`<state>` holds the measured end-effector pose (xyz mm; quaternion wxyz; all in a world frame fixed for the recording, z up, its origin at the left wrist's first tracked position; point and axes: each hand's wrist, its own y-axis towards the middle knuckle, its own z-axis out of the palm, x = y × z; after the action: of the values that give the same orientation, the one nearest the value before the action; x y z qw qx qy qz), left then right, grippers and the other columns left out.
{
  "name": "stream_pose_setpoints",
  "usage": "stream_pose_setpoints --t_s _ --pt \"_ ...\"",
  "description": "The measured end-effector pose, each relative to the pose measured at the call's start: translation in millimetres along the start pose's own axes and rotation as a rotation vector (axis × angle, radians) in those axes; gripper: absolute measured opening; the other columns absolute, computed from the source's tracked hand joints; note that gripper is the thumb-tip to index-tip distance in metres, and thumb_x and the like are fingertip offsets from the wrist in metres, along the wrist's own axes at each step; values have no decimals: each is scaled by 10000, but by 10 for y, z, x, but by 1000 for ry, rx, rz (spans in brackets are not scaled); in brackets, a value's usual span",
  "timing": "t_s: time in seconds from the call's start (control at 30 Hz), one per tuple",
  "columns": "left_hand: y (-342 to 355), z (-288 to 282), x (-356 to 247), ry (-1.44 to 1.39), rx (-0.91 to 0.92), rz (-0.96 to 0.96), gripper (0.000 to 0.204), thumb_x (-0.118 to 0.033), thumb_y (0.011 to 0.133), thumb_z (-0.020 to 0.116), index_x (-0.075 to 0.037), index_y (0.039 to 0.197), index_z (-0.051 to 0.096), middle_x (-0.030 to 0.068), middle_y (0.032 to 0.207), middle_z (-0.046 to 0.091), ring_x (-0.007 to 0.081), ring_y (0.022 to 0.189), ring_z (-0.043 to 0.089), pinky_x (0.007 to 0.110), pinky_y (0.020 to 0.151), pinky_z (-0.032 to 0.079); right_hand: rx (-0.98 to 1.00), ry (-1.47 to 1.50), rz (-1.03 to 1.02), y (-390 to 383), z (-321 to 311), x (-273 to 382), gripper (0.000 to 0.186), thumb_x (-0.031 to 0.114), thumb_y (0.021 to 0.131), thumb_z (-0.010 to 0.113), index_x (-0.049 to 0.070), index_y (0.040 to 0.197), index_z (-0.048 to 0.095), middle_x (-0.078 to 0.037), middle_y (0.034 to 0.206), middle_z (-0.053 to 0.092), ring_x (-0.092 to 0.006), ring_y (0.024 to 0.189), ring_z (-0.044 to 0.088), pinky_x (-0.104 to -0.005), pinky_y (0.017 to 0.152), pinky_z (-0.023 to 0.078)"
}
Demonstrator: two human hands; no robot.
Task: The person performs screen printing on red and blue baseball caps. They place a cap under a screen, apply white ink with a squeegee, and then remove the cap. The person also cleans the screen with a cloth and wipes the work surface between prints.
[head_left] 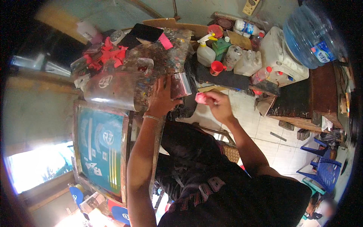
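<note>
My left hand (162, 97) lies flat at the right edge of a paint-stained worktable (166, 56), fingers stretched and apart. Beside its fingertips is a small see-through zip bag (180, 85), with something dark reddish showing through. Out past the table edge, my right hand (220, 106) pinches a crumpled pink cloth (201, 98) between thumb and fingers. Left of my left hand, a see-through plastic sheet (113, 89) with a white round emblem curves over the table. Nearer me stands a wood-framed printing screen (102, 145) with blue-green mesh and pale designs.
Red rags (107, 55), a flat black object (149, 33) and a pink slip (165, 41) lie on the far table. A side bench holds a spray bottle (206, 54), a red cup (216, 68), jerrycans (248, 63) and a big water bottle (312, 38). Blue plastic chairs (326, 172) stand right.
</note>
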<state>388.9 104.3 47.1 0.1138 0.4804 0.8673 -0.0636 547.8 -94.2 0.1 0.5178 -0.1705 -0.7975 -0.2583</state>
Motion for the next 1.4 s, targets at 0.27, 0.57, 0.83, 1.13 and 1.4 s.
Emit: stream_pose_setpoints --t_s 0.27,0.57,0.83,1.13,1.4 --pt "87 -286 170 -508 -72 -59 391 -248 954 704 21 1236 666 287 1052 701 419 1064 686 473 915 530 -31 261 336 95 -466 -276 177 7 955 664 -53 1112 720 -60 982 730 -112 825 671 -269 747 555" --pt "639 -36 381 -360 173 -190 323 -291 1021 614 -33 1187 714 261 1078 698 412 1001 674 484 900 520 -63 381 333 374 -243 -257 211 59 927 707 -31 1115 740 -58 911 749 -108 781 682 -281 690 545" --pt "399 619 290 -117 -414 -131 347 -122 982 592 -82 1325 627 206 1432 530 443 1357 456 558 1110 393 -10 -121 62 982 130 -222 222 72 918 682 13 1125 732 -118 858 696 -151 733 665 -326 682 519" --pt "396 681 -5 -323 -457 -189 449 68 844 520 -21 1267 642 197 1508 507 479 1446 368 564 1213 300 216 -310 -237 1096 307 -78 276 -11 895 591 16 1139 716 -177 1032 678 -395 914 665 -462 804 539" --pt "391 589 13 -314 -456 -124 407 86 849 531 -3 1225 660 163 1368 629 481 1396 430 533 1171 372 237 -313 -128 698 295 -27 238 15 913 647 1 1145 697 -184 1012 661 -376 927 669 -443 803 542"
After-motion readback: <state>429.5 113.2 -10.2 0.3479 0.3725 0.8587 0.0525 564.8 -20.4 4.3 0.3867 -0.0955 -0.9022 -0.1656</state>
